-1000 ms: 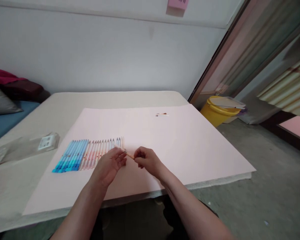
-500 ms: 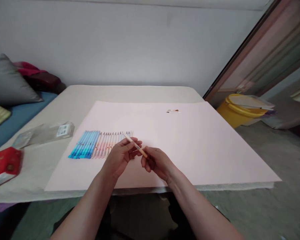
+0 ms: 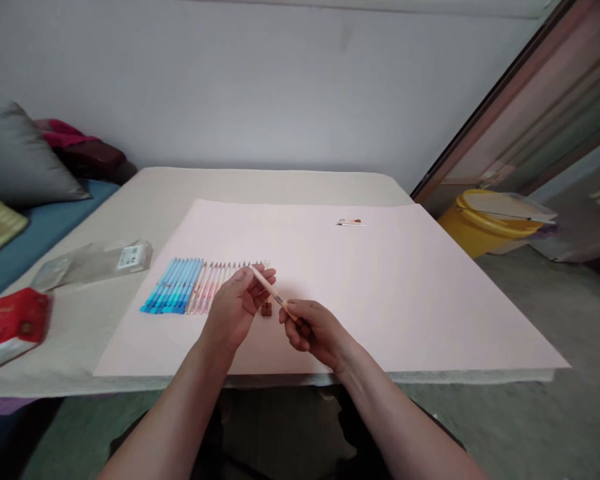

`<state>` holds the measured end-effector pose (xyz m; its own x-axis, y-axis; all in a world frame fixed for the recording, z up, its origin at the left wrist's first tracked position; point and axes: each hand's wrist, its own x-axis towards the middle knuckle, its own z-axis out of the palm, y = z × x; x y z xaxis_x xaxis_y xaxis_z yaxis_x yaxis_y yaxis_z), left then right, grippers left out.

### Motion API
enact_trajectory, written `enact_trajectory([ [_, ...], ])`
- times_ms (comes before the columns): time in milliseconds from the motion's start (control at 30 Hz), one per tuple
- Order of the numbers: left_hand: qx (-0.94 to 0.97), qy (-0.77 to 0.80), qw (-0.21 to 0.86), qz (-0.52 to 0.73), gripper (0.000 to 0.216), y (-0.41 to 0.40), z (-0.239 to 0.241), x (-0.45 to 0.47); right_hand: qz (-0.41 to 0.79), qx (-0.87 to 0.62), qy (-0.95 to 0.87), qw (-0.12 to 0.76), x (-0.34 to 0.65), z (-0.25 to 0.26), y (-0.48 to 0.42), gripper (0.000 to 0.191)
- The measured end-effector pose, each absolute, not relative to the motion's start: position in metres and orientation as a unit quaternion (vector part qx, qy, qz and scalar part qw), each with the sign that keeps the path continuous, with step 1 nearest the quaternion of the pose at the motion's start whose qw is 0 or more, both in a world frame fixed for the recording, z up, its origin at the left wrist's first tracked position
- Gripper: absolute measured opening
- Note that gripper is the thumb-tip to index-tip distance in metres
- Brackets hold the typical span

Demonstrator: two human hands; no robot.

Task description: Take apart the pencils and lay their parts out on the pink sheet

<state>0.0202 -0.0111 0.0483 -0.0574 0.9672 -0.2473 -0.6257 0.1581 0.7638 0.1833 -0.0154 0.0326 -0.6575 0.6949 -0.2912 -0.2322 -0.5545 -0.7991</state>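
Observation:
A thin pale-orange pencil (image 3: 271,292) runs slantwise between both hands above the pink sheet (image 3: 380,293). My left hand (image 3: 237,305) pinches its upper end with thumb and fingertips. My right hand (image 3: 314,331) is curled round its lower end. A small brown object (image 3: 266,309) lies on the sheet just under the pencil, between the hands. To the left of my left hand, a neat row of pencils (image 3: 200,285) lies side by side on the sheet, blue ones at the left, pink and pale ones toward the right.
Two small items (image 3: 351,222) lie far back on the sheet. A clear plastic package (image 3: 95,261) and a red pack (image 3: 11,325) rest on the beige table (image 3: 280,181) at left. Cushions (image 3: 27,160) lie at the far left; a yellow bucket (image 3: 483,220) stands right.
The view lifted and shifted right, bringing the red pack into sight. The pencil tilted up to a slant between my hands. A small brown object now lies on the sheet under it.

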Motion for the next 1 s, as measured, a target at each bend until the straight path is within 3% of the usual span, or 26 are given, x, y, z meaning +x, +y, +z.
enact_trajectory([
  [333, 0.232, 0.363, 0.699, 0.571, 0.021, -0.018, 0.048, 0.032, 0.832, -0.287, -0.377, 0.288, 0.183, 0.036, -0.018, 0.029],
  [500, 0.257, 0.402, 0.650, 0.592, 0.015, -0.017, 0.045, 0.032, 0.762, -0.334, -0.455, 0.316, 0.180, 0.038, -0.020, 0.031],
  [800, 0.268, 0.481, 0.589, 0.592, 0.020, -0.018, 0.043, 0.035, 0.675, -0.407, -0.541, 0.294, 0.174, 0.036, -0.021, 0.028],
  [1000, 0.261, 0.414, 0.669, 0.559, 0.028, -0.018, 0.050, 0.033, 0.688, -0.391, -0.527, 0.309, 0.176, 0.036, -0.020, 0.032],
])
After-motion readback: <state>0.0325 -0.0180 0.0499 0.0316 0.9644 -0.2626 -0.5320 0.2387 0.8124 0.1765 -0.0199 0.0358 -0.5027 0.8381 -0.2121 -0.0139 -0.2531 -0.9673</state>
